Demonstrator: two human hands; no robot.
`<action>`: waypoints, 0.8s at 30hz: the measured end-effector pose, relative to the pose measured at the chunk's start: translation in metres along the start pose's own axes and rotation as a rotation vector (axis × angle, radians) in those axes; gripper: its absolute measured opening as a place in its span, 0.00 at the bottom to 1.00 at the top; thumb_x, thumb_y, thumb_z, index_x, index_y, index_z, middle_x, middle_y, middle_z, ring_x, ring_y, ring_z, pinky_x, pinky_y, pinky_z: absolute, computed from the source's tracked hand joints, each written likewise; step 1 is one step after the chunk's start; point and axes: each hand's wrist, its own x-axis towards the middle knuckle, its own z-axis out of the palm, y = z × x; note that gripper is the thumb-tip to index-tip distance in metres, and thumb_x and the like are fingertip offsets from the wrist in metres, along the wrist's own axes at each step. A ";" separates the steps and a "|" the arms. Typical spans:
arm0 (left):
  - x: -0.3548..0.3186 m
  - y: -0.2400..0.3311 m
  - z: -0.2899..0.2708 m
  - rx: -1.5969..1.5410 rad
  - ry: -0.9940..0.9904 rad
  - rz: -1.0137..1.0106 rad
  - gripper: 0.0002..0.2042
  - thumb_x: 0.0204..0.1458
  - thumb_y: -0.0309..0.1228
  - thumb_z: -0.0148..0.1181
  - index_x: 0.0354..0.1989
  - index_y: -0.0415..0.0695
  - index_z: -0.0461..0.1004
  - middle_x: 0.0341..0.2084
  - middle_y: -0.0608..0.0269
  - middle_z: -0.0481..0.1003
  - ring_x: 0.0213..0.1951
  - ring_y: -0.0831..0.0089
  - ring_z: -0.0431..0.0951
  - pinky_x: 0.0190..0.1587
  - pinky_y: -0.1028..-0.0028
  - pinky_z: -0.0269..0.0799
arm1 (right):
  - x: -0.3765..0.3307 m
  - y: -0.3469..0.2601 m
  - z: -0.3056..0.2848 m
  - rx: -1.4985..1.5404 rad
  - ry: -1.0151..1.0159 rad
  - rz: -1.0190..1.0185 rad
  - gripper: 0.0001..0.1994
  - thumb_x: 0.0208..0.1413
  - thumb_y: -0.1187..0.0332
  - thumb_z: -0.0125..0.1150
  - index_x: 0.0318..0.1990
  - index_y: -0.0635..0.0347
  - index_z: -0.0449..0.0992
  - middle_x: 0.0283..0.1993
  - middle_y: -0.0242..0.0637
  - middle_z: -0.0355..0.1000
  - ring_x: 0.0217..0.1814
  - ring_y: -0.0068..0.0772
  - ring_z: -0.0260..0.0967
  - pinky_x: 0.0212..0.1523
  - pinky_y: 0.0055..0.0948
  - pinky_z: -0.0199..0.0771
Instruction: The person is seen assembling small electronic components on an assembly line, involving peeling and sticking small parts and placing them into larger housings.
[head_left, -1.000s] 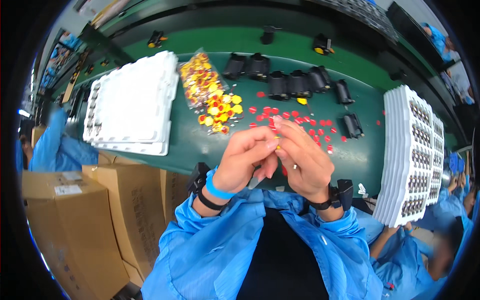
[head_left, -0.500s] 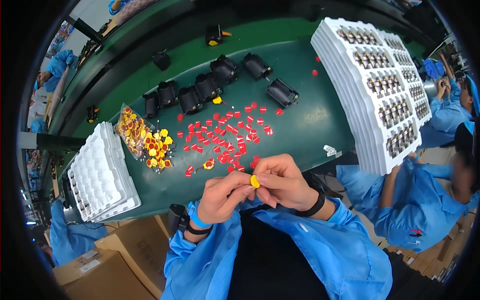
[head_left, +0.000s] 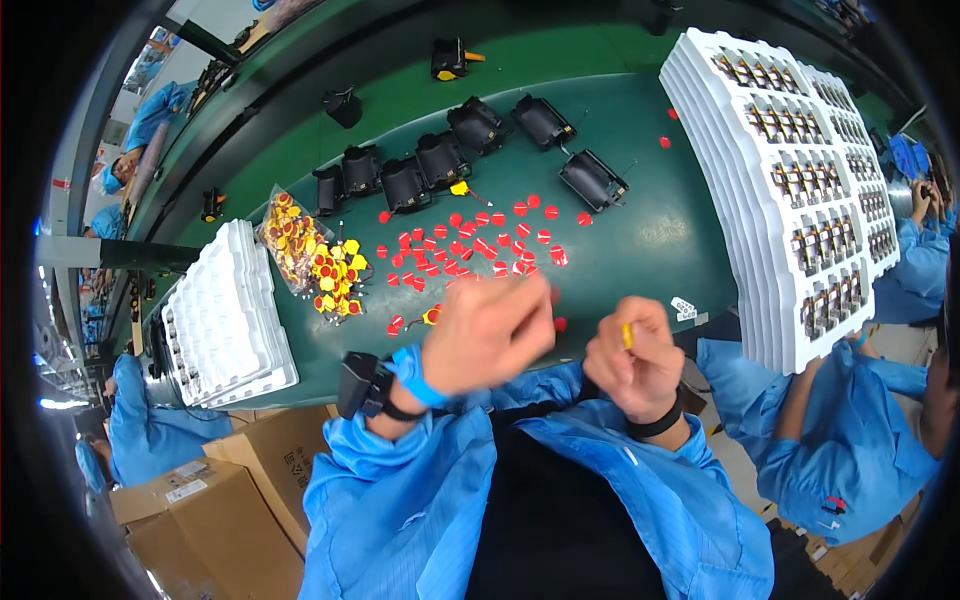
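My right hand (head_left: 637, 362) is closed, pinching a small yellow disc (head_left: 627, 336) between thumb and fingers near the table's front edge. To its left, my left hand (head_left: 490, 335) hangs over the near side of the scattered red discs (head_left: 465, 243). Motion smears its fingers, so what they hold, if anything, does not show. Just beyond the left hand lies a loose yellow piece (head_left: 431, 316), partly covered by it. Several more yellow pieces with red faces (head_left: 338, 270) are heaped farther left, beside a clear bag (head_left: 288, 235) of similar parts.
Black plastic housings (head_left: 404, 186) stand in a row behind the red discs. White trays are stacked on the left (head_left: 230, 320) and, filled with metal parts, on the right (head_left: 745, 210). Cardboard boxes (head_left: 215, 510) stand at lower left. A co-worker in blue (head_left: 830, 430) sits at right.
My hands, together on the yellow disc before, have come apart. The right keeps the disc and has moved right; the left has moved up toward the red discs. The whole view has shifted slightly.
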 end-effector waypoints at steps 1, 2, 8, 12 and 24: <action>0.015 -0.010 -0.007 0.312 -0.013 0.038 0.06 0.48 0.24 0.60 0.24 0.39 0.69 0.20 0.57 0.76 0.19 0.64 0.75 0.22 0.68 0.68 | 0.003 -0.005 0.001 -0.071 0.052 -0.065 0.11 0.65 0.68 0.54 0.34 0.67 0.69 0.17 0.38 0.63 0.12 0.27 0.56 0.14 0.25 0.51; 0.031 -0.025 -0.008 0.514 -0.035 0.050 0.07 0.49 0.26 0.60 0.23 0.39 0.69 0.20 0.54 0.77 0.20 0.61 0.77 0.22 0.66 0.69 | 0.006 -0.009 -0.003 -0.113 0.079 -0.115 0.11 0.65 0.67 0.54 0.33 0.66 0.69 0.17 0.38 0.63 0.12 0.27 0.56 0.14 0.25 0.51; 0.083 -0.097 0.014 0.689 -0.447 0.033 0.10 0.50 0.35 0.57 0.25 0.40 0.78 0.19 0.50 0.78 0.25 0.54 0.82 0.26 0.59 0.75 | 0.019 -0.010 -0.030 -0.443 0.211 -0.262 0.09 0.65 0.70 0.53 0.34 0.67 0.70 0.18 0.38 0.63 0.14 0.25 0.56 0.15 0.24 0.53; 0.094 -0.083 -0.028 0.575 -0.297 0.021 0.20 0.59 0.44 0.51 0.22 0.42 0.77 0.19 0.49 0.77 0.26 0.48 0.80 0.26 0.54 0.73 | 0.015 -0.003 -0.044 -0.635 0.292 -0.256 0.08 0.64 0.73 0.54 0.34 0.69 0.71 0.19 0.40 0.67 0.16 0.29 0.64 0.18 0.25 0.63; 0.062 -0.288 -0.187 0.195 0.119 -0.706 0.19 0.44 0.39 0.75 0.27 0.38 0.72 0.17 0.65 0.69 0.25 0.76 0.72 0.27 0.70 0.65 | 0.020 0.002 -0.042 -0.722 0.274 -0.254 0.07 0.64 0.73 0.54 0.35 0.69 0.72 0.21 0.42 0.70 0.18 0.30 0.67 0.18 0.23 0.65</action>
